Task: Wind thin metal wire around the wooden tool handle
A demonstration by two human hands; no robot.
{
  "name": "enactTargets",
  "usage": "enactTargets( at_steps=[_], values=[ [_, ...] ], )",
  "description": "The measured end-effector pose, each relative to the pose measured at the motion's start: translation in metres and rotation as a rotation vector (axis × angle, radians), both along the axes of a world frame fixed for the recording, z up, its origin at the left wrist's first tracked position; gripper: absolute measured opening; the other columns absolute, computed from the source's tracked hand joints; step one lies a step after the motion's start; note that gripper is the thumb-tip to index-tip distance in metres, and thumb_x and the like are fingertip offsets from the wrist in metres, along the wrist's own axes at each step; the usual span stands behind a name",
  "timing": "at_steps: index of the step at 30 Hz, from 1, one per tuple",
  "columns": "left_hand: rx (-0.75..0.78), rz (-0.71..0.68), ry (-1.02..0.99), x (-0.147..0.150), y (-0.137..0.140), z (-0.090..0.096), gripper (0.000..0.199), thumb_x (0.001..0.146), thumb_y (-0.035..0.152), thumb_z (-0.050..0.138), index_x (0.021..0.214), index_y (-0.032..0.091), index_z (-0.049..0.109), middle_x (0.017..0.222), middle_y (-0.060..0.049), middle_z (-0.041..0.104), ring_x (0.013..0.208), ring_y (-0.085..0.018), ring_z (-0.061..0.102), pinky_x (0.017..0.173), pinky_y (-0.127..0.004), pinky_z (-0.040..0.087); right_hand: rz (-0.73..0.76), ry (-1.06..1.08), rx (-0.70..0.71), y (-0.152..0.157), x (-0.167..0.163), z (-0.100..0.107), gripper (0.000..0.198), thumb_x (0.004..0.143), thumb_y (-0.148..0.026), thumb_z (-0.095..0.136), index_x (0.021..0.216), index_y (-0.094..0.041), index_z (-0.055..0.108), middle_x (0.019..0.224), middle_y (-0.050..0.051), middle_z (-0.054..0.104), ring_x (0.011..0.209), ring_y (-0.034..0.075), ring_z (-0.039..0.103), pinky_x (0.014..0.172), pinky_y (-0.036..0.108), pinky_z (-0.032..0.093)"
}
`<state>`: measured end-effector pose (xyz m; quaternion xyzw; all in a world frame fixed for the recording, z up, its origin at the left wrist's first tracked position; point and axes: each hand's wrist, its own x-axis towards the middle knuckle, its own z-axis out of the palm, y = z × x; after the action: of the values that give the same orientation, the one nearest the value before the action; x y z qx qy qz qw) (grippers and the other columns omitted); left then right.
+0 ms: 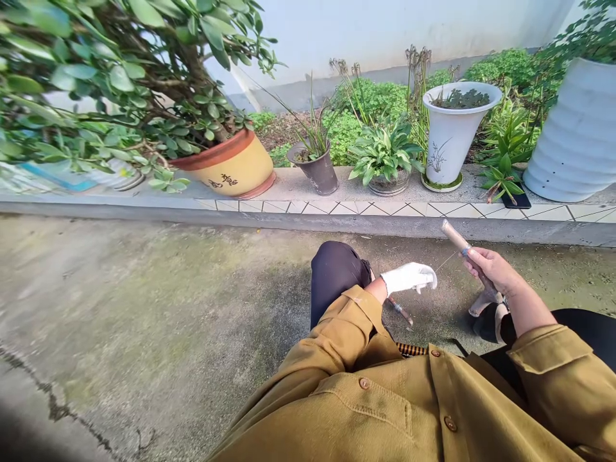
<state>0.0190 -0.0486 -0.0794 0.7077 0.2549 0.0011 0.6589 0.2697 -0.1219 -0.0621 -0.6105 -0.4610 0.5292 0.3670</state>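
Observation:
My right hand [486,266], bare, is wrapped round a forked wooden stick [455,237] held at a slant. Its upper end points up and left, and its fork shows below my wrist. A bit of blue wrapping sits on the stick by my fingertips. From there a thin string or wire [445,262] runs taut to my left hand [411,278], which wears a white glove and has its fingers curled closed at the string's other end. Below the glove, a short stick-like piece [400,311] with a pale blue band is partly hidden by my sleeve.
A low tiled ledge [298,207] crosses in front, bearing a yellow pot [235,168], a small grey pot [320,173], a white flared pot [450,141] and a large white ribbed pot [572,135]. A dark phone-like slab [517,197] lies on the ledge. An orange-and-black striped item [411,350] shows by my lap.

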Motion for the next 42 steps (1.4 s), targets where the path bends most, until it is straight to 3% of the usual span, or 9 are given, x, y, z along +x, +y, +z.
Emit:
enactTargets(
  at_steps=[3, 8, 16, 20, 23, 26, 30, 36, 42],
  values=[
    [0.072, -0.065, 0.039, 0.0, -0.004, 0.001, 0.023, 0.087, 0.034, 0.058, 0.084, 0.014, 0.069, 0.075, -0.003, 0.062, 0.062, -0.01, 0.051, 0.061, -0.023, 0.048, -0.02, -0.41, -0.077, 0.007, -0.004, -0.022, 0.046, 0.084, -0.062, 0.053, 0.098, -0.02, 0.066, 0.07, 0.003, 0.062, 0.056, 0.015, 0.053, 0.053, 0.027, 0.041],
    [0.124, -0.081, 0.083, -0.004, -0.007, 0.001, 0.018, 0.086, 0.027, 0.061, 0.075, 0.015, 0.069, 0.075, -0.005, 0.065, 0.066, -0.012, 0.053, 0.064, -0.024, 0.047, 0.393, -0.948, -0.176, 0.007, -0.021, -0.046, 0.037, 0.087, -0.049, 0.056, 0.108, -0.026, 0.074, 0.089, 0.01, 0.074, 0.079, 0.025, 0.067, 0.065, 0.03, 0.043],
    [0.151, -0.074, 0.097, -0.01, 0.004, -0.005, 0.034, 0.094, 0.039, 0.058, 0.118, 0.014, 0.061, 0.115, -0.009, 0.062, 0.098, -0.019, 0.062, 0.084, -0.038, 0.055, 0.76, -0.516, -0.296, -0.008, -0.044, -0.038, 0.031, 0.078, -0.05, 0.067, 0.094, -0.024, 0.076, 0.06, 0.002, 0.063, 0.051, 0.015, 0.056, 0.053, 0.027, 0.042],
    [0.144, -0.055, 0.082, -0.005, 0.009, -0.011, 0.019, 0.092, 0.027, 0.057, 0.09, 0.012, 0.068, 0.087, -0.003, 0.065, 0.072, -0.01, 0.057, 0.065, -0.022, 0.048, 0.82, -0.198, -0.338, -0.013, -0.044, -0.017, 0.044, 0.073, -0.063, 0.07, 0.088, -0.022, 0.072, 0.058, -0.002, 0.058, 0.049, 0.011, 0.05, 0.048, 0.023, 0.039],
    [0.089, 0.041, 0.066, 0.0, 0.006, -0.013, 0.015, 0.091, 0.021, 0.054, 0.089, 0.011, 0.066, 0.079, -0.001, 0.063, 0.064, -0.008, 0.052, 0.06, -0.02, 0.044, 0.676, 0.021, -0.203, -0.012, -0.036, 0.001, 0.048, 0.076, -0.064, 0.068, 0.09, -0.018, 0.067, 0.063, -0.003, 0.058, 0.052, 0.009, 0.048, 0.052, 0.022, 0.039],
    [0.047, 0.053, 0.066, 0.002, -0.001, -0.008, 0.024, 0.097, 0.027, 0.048, 0.094, 0.011, 0.066, 0.081, -0.004, 0.063, 0.066, -0.009, 0.056, 0.064, -0.023, 0.049, 0.242, 0.105, -0.008, -0.006, -0.025, 0.004, 0.047, 0.079, -0.066, 0.062, 0.085, -0.019, 0.059, 0.066, -0.003, 0.057, 0.052, 0.009, 0.047, 0.052, 0.023, 0.04],
    [0.07, -0.002, 0.091, -0.002, -0.01, 0.003, 0.031, 0.095, 0.037, 0.056, 0.114, 0.013, 0.063, 0.11, -0.01, 0.064, 0.095, -0.018, 0.063, 0.082, -0.036, 0.055, -0.092, -0.173, -0.009, 0.005, -0.015, -0.019, 0.043, 0.084, -0.063, 0.053, 0.084, -0.02, 0.059, 0.065, 0.0, 0.058, 0.052, 0.012, 0.05, 0.051, 0.025, 0.04],
    [0.105, -0.034, 0.114, -0.002, -0.01, 0.006, 0.022, 0.092, 0.032, 0.059, 0.095, 0.013, 0.069, 0.094, -0.007, 0.067, 0.084, -0.017, 0.062, 0.077, -0.03, 0.052, 0.346, -0.864, -0.201, 0.006, -0.021, -0.044, 0.036, 0.084, -0.048, 0.059, 0.106, -0.023, 0.074, 0.082, 0.01, 0.072, 0.074, 0.024, 0.066, 0.063, 0.031, 0.044],
    [0.115, -0.014, 0.05, -0.006, -0.005, 0.006, 0.017, 0.083, 0.024, 0.061, 0.071, 0.013, 0.067, 0.073, -0.007, 0.065, 0.071, -0.016, 0.056, 0.07, -0.027, 0.046, 0.807, -0.444, -0.451, -0.006, -0.039, -0.037, 0.04, 0.076, -0.057, 0.069, 0.092, -0.02, 0.071, 0.058, 0.0, 0.059, 0.046, 0.012, 0.05, 0.049, 0.026, 0.039]
  ],
)
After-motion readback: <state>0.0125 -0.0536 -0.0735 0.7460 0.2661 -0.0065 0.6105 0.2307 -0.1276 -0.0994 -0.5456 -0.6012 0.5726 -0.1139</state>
